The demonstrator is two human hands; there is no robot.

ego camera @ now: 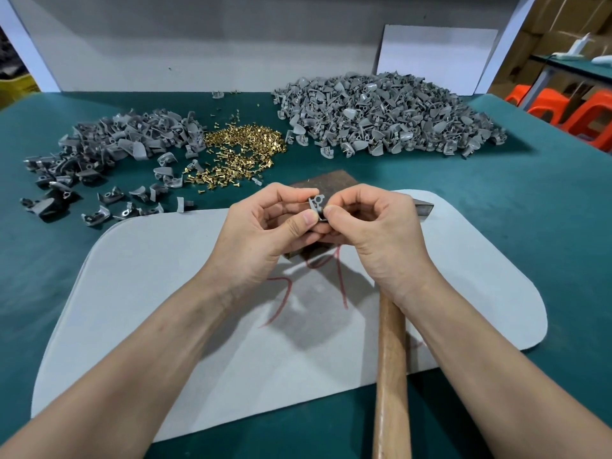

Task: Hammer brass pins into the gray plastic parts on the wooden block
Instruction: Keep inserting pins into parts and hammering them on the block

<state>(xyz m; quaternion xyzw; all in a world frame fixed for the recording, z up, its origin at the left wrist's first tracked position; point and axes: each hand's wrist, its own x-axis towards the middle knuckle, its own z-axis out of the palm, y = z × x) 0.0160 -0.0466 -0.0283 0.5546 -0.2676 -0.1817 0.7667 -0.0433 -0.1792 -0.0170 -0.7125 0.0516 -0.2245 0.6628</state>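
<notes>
The big heap of gray parts [381, 117] at the far right shows brass tips sticking out here and there, so I judge those pieces finished, and it is by far the larger share. The smaller heap [132, 134] at the far left, spilling toward me in loose pieces, looks unpinned and is what remains. Between the two lies the scatter of brass pins [238, 150], still plentiful.

My left hand [265, 230] and right hand [374, 226] are both closed in a pinch on one gray part [316, 204], held up just above the wooden block [318, 183]. I seem to be seating a pin in it, though I cannot tell whether a pin is under my right fingertips. It has not yet been set down or struck.

All of this sits on the green table [530, 193], with a pale mat [165, 309] marked in red spread near me. The hammer [392, 376] lies on the mat, its handle running under my right forearm and its head just right of the block, so that hand must let go of the part before it can lift the hammer. The block is mostly hidden by my hands. A few stray parts lie close to the mat's far-left edge, clear of the block.
</notes>
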